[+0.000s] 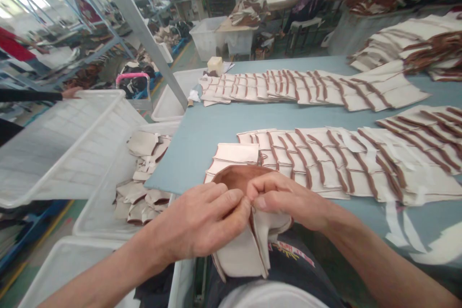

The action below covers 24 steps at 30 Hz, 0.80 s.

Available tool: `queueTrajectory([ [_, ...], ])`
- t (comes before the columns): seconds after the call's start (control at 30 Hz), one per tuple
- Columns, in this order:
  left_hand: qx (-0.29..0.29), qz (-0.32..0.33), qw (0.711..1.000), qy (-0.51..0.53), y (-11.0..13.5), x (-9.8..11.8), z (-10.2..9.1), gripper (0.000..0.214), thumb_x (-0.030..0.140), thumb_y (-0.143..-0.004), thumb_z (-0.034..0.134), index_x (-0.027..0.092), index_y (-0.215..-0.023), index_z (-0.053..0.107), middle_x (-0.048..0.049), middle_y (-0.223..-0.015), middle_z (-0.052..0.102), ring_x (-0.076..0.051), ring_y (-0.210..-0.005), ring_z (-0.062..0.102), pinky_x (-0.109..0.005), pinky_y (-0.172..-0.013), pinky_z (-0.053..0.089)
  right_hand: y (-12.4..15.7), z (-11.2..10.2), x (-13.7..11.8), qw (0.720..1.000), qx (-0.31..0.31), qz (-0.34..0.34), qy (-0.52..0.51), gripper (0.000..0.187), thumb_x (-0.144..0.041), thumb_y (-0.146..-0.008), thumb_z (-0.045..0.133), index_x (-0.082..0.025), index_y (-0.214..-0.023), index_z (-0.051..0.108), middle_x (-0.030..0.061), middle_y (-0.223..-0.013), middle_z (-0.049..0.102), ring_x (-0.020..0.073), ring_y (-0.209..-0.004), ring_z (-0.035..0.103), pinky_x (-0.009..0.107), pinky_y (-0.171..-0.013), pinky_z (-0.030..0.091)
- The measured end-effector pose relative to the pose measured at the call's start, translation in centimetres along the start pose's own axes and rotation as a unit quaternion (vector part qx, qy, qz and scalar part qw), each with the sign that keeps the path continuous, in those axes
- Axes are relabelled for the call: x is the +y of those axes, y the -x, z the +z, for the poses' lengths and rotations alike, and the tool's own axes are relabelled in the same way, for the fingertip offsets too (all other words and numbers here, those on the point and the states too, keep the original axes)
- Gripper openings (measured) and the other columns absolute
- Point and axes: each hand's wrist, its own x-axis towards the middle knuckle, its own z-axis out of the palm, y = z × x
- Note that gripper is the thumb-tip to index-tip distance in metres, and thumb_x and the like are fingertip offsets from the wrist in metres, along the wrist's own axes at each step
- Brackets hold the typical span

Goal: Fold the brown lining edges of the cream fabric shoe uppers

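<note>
Between my two hands, close to my body, is a cream fabric piece [240, 255] with a brown inner side and a seam down its front. My left hand [212, 216] pinches its upper edge at the seam. Right beside it, the fingers of my right hand [277, 195] are closed on the same edge, the fingertips of both hands almost touching. The piece hangs down over my dark apron [299, 264]. Whatever lies exactly between the fingertips is hidden. Just beyond my hands, a flat cream piece [236, 152] lies at the table's near edge.
Overlapping rows of cream pieces with brown edges [314, 154] lie along the blue table [202, 127]. White bins [97, 211] stand at left, one with loose pieces [144, 197]. A metal post [144, 33] rises by the table corner. Another person's hand [72, 92] touches a bin.
</note>
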Motion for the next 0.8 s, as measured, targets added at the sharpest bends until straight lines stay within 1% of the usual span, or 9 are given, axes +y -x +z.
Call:
queueTrajectory([
  [0.1, 0.022, -0.028, 0.998, 0.055, 0.7, -0.2, 0.9, 0.016, 0.010, -0.105, 0.044, 0.012, -0.109, 0.059, -0.0072, -0.083, 0.074, -0.016, -0.067, 0.065, -0.027, -0.060, 0.051, -0.2, 0.6, 0.1, 0.999, 0.035, 0.005, 0.019, 0.020, -0.036, -0.076, 0.060, -0.018, -0.069, 0.053, -0.0072, -0.058, 0.041, 0.0083, -0.052, 0.030, 0.021, -0.048, 0.023],
  [0.2, 0.038, -0.122, 0.976, 0.178, 1.7, -0.1, 1.1, 0.013, 0.009, -0.100, 0.052, 0.016, -0.107, 0.059, -0.0046, -0.089, 0.074, -0.013, -0.075, 0.066, -0.023, -0.067, 0.052, 0.1, 1.5, -0.3, 0.989, 0.086, -0.016, 0.118, 0.014, -0.028, -0.077, 0.057, -0.018, -0.069, 0.055, -0.0052, -0.063, 0.046, 0.0098, -0.057, 0.038, 0.021, -0.051, 0.027],
  [0.27, 0.012, -0.201, 0.947, 0.249, 2.0, 0.0, 0.5, 0.016, 0.008, -0.096, 0.058, 0.018, -0.107, 0.060, -0.0008, -0.091, 0.073, -0.011, -0.079, 0.067, -0.020, -0.072, 0.050, 0.4, 2.1, -0.6, 0.969, 0.129, -0.061, 0.204, 0.010, -0.020, -0.078, 0.055, -0.018, -0.069, 0.058, -0.0041, -0.065, 0.053, 0.0107, -0.060, 0.046, 0.021, -0.054, 0.031],
  [0.37, -0.076, -0.280, 0.904, 0.314, 2.0, -0.3, -0.8, 0.008, 0.016, -0.097, 0.062, 0.021, -0.104, 0.063, 0.0038, -0.090, 0.072, -0.010, -0.081, 0.067, -0.019, -0.075, 0.047, 0.4, 2.6, -0.7, 0.921, 0.174, -0.140, 0.321, 0.013, -0.012, -0.079, 0.053, -0.018, -0.071, 0.062, -0.0034, -0.068, 0.061, 0.0107, -0.062, 0.053, 0.023, -0.058, 0.034],
  [0.4, -0.102, -0.286, 0.895, 0.327, 1.8, -0.4, -1.1, 0.006, 0.020, -0.100, 0.059, 0.021, -0.103, 0.065, 0.0038, -0.091, 0.073, -0.010, -0.083, 0.067, -0.020, -0.077, 0.046, 0.3, 2.7, -0.6, 0.902, 0.185, -0.167, 0.352, 0.014, -0.011, -0.080, 0.053, -0.018, -0.072, 0.063, -0.0032, -0.068, 0.063, 0.0107, -0.061, 0.054, 0.023, -0.059, 0.034],
  [0.47, -0.135, -0.285, 0.886, 0.339, 1.6, -0.9, -1.3, 0.020, 0.026, -0.106, 0.049, 0.019, -0.099, 0.066, 0.0025, -0.090, 0.073, -0.012, -0.083, 0.066, -0.021, -0.078, 0.044, 0.0, 2.8, -0.4, 0.867, 0.198, -0.213, 0.404, 0.016, -0.009, -0.082, 0.052, -0.018, -0.073, 0.063, -0.0025, -0.068, 0.065, 0.0110, -0.061, 0.056, 0.025, -0.061, 0.034],
  [0.63, -0.143, -0.257, 0.900, 0.321, 1.8, -1.9, -0.5, 0.033, 0.031, -0.108, 0.046, 0.016, -0.086, 0.065, -0.0006, -0.078, 0.069, -0.014, -0.072, 0.062, -0.024, -0.069, 0.041, -0.1, 3.3, -0.5, 0.793, 0.205, -0.259, 0.511, 0.021, -0.011, -0.094, 0.052, -0.020, -0.079, 0.062, 0.0002, -0.070, 0.066, 0.0156, -0.064, 0.059, 0.030, -0.062, 0.036],
  [0.7, -0.129, -0.245, 0.906, 0.321, 2.1, -2.1, -0.3, 0.031, 0.032, -0.107, 0.049, 0.016, -0.089, 0.067, -0.0019, -0.080, 0.072, -0.014, -0.074, 0.064, -0.024, -0.069, 0.042, 0.5, 3.2, -0.1, 0.793, 0.189, -0.257, 0.519, 0.021, -0.014, -0.100, 0.050, -0.023, -0.087, 0.064, 0.0016, -0.074, 0.068, 0.0179, -0.067, 0.063, 0.032, -0.063, 0.040],
  [0.8, -0.131, -0.202, 0.914, 0.325, 2.2, -2.0, -0.1, 0.033, 0.040, -0.104, 0.056, 0.017, -0.083, 0.067, -0.0023, -0.078, 0.074, -0.013, -0.074, 0.066, -0.022, -0.066, 0.044, 1.2, 1.6, 2.4, 0.827, 0.135, -0.236, 0.492, 0.017, -0.026, -0.101, 0.054, -0.034, -0.099, 0.068, 0.0053, -0.083, 0.073, 0.0217, -0.073, 0.069, 0.033, -0.063, 0.050],
])
